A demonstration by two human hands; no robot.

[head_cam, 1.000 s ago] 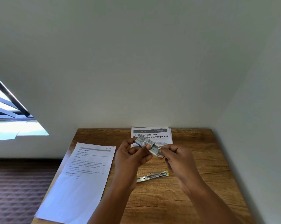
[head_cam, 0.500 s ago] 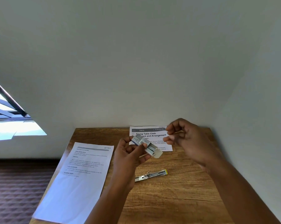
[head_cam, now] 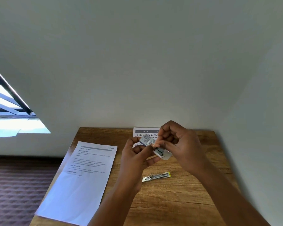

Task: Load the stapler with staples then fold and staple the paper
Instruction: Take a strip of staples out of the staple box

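Note:
My left hand [head_cam: 136,162] holds a small grey staple box [head_cam: 147,140] above the table, its white inner tray [head_cam: 159,151] slid out toward the right with dark staples showing. My right hand [head_cam: 183,144] is curled over the box, thumb and forefinger pinched at the tray's upper edge; what they grip is hidden. A slim metal stapler [head_cam: 156,176] with a yellow end lies flat on the wooden table [head_cam: 178,201] below my hands. A white printed sheet of paper [head_cam: 82,176] lies unfolded at the table's left side.
A second printed sheet [head_cam: 145,132] with a dark header lies at the table's far edge against the wall, partly hidden by my hands. The wall closes the far and right sides. Dark patterned floor [head_cam: 15,185] lies left of the table, under a window.
My right hand, at the tray a second ago, lifted away up and right with its fingers pinched, then came back onto the tray. My left hand kept hold of the box.

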